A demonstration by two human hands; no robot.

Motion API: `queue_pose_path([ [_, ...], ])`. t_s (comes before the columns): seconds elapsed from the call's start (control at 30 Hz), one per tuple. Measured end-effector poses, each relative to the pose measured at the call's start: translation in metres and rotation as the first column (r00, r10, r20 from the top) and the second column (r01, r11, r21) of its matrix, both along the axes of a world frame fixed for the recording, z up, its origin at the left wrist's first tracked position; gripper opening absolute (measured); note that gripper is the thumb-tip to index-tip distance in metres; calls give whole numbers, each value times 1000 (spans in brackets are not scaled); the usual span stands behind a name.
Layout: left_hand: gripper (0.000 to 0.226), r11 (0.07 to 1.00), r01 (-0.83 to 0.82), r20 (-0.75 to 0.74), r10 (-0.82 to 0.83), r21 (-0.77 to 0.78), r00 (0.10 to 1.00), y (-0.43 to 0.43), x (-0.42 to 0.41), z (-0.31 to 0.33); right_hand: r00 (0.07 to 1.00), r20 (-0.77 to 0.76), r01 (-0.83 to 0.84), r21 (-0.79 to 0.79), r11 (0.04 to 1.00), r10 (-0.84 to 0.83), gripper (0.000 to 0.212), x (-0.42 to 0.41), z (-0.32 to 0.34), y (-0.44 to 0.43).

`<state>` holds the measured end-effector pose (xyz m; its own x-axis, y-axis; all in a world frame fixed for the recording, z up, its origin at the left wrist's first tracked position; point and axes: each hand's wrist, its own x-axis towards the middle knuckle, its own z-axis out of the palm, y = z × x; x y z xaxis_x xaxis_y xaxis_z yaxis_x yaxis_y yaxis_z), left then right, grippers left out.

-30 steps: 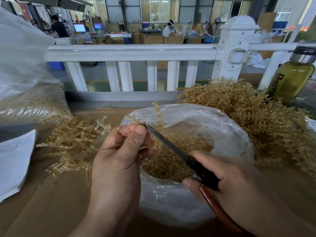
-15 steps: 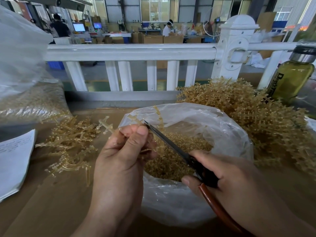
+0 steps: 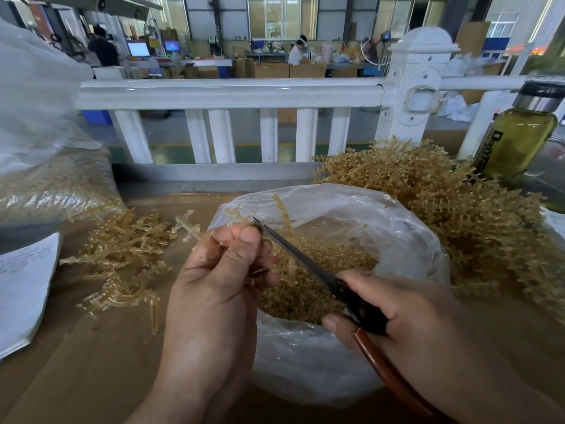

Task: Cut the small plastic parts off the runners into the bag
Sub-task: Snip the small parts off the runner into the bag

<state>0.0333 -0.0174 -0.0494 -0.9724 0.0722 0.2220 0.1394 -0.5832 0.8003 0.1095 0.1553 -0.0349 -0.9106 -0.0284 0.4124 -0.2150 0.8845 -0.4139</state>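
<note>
The left hand (image 3: 214,280) has a runner (image 3: 187,225) in a tight grip, thumb pressed against curled fingers. One cross-shaped end of the runner pokes out to the left and thin branches stick up and hang down on the bag side. The hand sits at the near-left rim of the open plastic bag (image 3: 382,228), so the branches to be trimmed hang over the bag's mouth and the cut parts (image 3: 305,298) heaped inside.

The right hand (image 3: 406,313) is wrapped round the handles of the scissors (image 3: 305,261) at the bag's near-right rim. The blades run long and slanted, up and to the left across the opening, with the tip right at the left fingertips (image 3: 244,237). They read as one dark line, so I judge them nearly or fully closed.

That slant is what matters. The runner lies up and left of the scissor grip, its branches cross the blade line, and the tip is very near the skin. The next snip looks to need the blade set on a branch just past the fingers, so the part drops into the bag.

A big pile of uncut runners (image 3: 458,215) waits to the right on the counter (image 3: 76,377), nearer the scissor hand. A smaller heap (image 3: 122,258) lies to the left.
</note>
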Motion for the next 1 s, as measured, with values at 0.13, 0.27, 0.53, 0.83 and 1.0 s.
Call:
queue_pose_path([
  [0.13,12,1000,-6,-4,5,-8,1000,0,-1,-1,1000,21,-1,0,1000,1,43,1,3,-1],
  [0.27,13,1000,-12,-11,12,-13,1000,0,-3,-2,998,67,-16,-6,1000,16,46,2,7,-1],
  [0.53,16,999,-26,-9,26,-27,1000,-1,-4,-2,994,109,-22,-31,999,25,49,2,8,-2],
  [0.83,7,972,-163,-67,154,-171,986,-3,-4,-3,985,174,-8,-29,1000,13,64,1,2,0],
  [1.0,8,971,-181,-66,173,-159,983,-2,-3,-3,982,190,4,-47,999,5,57,1,3,-3],
])
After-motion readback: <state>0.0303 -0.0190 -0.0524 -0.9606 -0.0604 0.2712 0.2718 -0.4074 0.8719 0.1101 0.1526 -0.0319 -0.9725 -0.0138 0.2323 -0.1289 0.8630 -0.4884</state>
